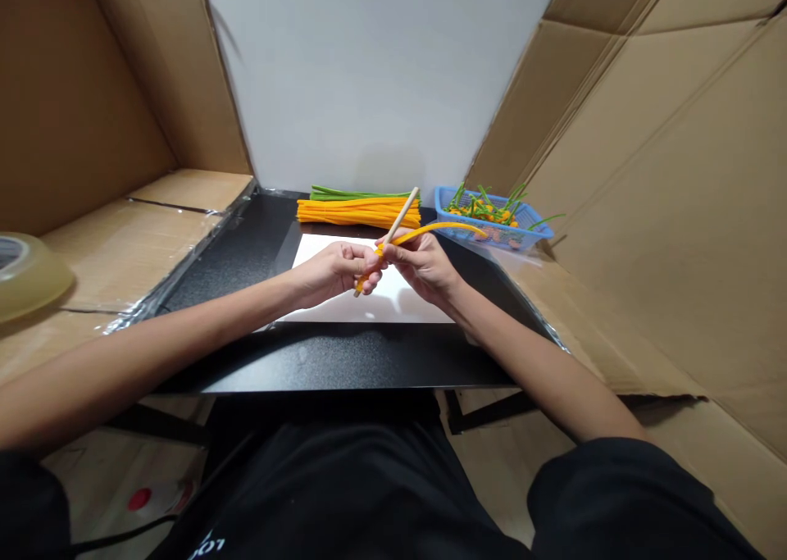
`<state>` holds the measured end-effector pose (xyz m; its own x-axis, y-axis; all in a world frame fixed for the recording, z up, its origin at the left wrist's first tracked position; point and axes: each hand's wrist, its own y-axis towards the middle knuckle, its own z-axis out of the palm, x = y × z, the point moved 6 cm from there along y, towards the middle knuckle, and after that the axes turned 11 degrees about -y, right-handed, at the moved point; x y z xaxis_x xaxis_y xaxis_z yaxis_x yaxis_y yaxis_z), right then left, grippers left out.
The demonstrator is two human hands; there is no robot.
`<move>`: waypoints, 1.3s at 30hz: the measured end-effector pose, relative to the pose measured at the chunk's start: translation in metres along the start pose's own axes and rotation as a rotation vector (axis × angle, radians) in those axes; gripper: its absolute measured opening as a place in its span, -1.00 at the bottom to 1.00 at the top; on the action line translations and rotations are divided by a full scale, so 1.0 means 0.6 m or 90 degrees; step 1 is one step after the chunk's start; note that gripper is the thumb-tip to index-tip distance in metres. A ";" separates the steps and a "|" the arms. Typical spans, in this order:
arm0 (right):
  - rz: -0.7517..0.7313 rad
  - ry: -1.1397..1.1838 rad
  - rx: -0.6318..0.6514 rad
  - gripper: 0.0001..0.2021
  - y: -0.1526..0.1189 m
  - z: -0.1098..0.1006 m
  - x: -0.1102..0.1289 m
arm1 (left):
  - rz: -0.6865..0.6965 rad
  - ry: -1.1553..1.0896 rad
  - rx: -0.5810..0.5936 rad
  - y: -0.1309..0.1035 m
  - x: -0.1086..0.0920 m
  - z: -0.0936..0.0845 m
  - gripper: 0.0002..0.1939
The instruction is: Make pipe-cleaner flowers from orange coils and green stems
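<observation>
Above a white sheet (424, 307), a thin wooden stick (403, 215) slants up to the right between my hands. An orange pipe cleaner (452, 225) is wound around its lower part, and the loose end arcs off to the right. My left hand (348, 269) is closed around the wound lower part of the stick. My right hand (424, 266) pinches the orange pipe cleaner close to the stick, its fingertips near those of my left hand.
Bundles of orange pipe cleaners (350, 212) and green pipe cleaners (344, 193) lie at the back of the black table (344, 359). A blue basket (529, 234) holds orange and green pieces. Cardboard walls flank the table; a tape roll (37, 277) sits far left.
</observation>
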<state>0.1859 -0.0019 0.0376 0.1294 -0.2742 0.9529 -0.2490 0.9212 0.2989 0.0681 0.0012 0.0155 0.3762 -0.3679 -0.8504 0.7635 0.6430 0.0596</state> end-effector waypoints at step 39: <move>-0.126 -0.180 -0.169 -0.65 -0.015 0.007 -0.004 | 0.263 0.317 -0.167 -0.017 -0.015 0.005 -0.54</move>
<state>0.1839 -0.0109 0.0328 -0.1268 -0.4826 0.8666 0.0153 0.8726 0.4882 0.0583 -0.0042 0.0243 0.2749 0.2535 -0.9275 0.4343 0.8279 0.3550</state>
